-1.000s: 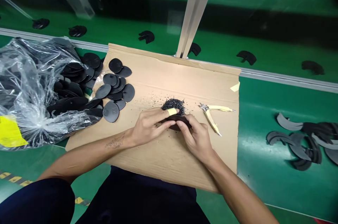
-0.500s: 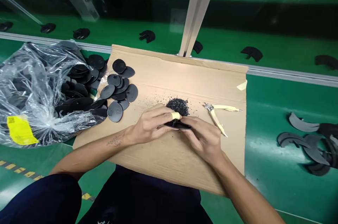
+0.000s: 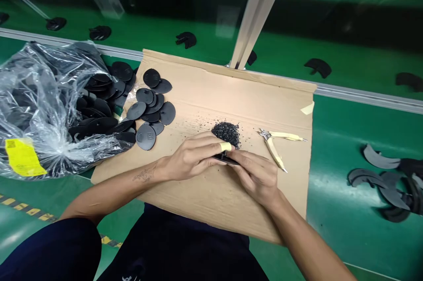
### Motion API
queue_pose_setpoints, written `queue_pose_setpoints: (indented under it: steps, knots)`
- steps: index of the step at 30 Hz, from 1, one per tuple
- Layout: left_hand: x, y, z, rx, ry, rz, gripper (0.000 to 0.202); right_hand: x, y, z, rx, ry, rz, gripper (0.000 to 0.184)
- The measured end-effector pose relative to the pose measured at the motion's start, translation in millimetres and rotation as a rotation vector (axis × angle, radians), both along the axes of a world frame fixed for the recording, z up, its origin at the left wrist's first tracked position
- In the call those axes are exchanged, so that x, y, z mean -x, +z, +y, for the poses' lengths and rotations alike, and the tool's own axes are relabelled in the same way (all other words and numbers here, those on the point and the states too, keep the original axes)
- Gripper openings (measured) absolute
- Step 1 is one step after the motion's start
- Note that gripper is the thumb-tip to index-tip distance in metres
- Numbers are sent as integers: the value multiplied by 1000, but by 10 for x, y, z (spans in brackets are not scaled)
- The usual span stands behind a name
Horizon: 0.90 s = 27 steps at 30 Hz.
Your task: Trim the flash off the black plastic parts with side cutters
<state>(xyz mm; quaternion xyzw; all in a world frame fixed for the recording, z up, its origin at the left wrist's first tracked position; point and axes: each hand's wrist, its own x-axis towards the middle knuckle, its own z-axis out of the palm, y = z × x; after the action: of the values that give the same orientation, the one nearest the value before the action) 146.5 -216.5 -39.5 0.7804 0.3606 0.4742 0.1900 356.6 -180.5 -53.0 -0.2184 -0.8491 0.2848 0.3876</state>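
Observation:
Between my two hands is a black plastic disc (image 3: 226, 159), tilted and partly covered by the fingers. My left hand (image 3: 194, 156) is closed on its left side, with a yellow wrap on one finger. On its right side, my right hand (image 3: 257, 171) pinches the disc's edge. A heap of small black plastic scraps (image 3: 226, 134) lies on the cardboard sheet (image 3: 198, 206) just beyond the fingers. Side cutters with pale yellow handles (image 3: 275, 153) rest, jaws apart, to the right of the heap. Several loose black discs (image 3: 146, 136) lie overlapping at the left of the cardboard.
A clear plastic bag (image 3: 59, 126) of black discs fills the left side. Curved black parts (image 3: 380, 179) lie on the green table at right. Behind a metal rail, more black parts (image 3: 187, 39) sit on a green surface. A metal post (image 3: 257, 16) rises at the cardboard's back edge.
The view has shifted slightly. Both hands keep hold of the disc, which is turned a little and shows less of its face between the fingers.

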Motion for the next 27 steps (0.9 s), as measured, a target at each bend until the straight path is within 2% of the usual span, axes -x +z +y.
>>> queue_pose_setpoints:
  steps: [6, 12, 14, 16, 17, 19, 21, 24, 27]
  knots:
    - [-7, -11, -24, -45, 54, -48, 24, -12, 18, -5, 52, -1, -3, 32]
    - [-10, -12, 0, 50, 3, -64, 27, 24, 46, -23, 120, 11, 55, 29]
    - [-4, -30, 10, 60, 8, -66, 26, 3, 85, 34, 139, 41, 14, 26]
    - [8, -53, 14, 53, 28, -75, 23, -83, 140, 151, 78, 52, -107, 27]
    - [16, -64, 15, 52, 52, -78, 22, -153, 168, 226, 19, 23, -197, 31]
    - [31, -84, 19, 68, 118, -81, 21, -339, 215, 378, -104, -179, -419, 49]
    - [42, -103, 29, 86, 172, -87, 21, -538, 238, 493, -153, -345, -667, 62]
    - [39, -128, 46, 84, 188, -94, 20, -709, 228, 547, -161, -414, -800, 49]
    - [25, -140, 53, 77, 170, -83, 20, -633, 217, 490, -105, -401, -693, 34]
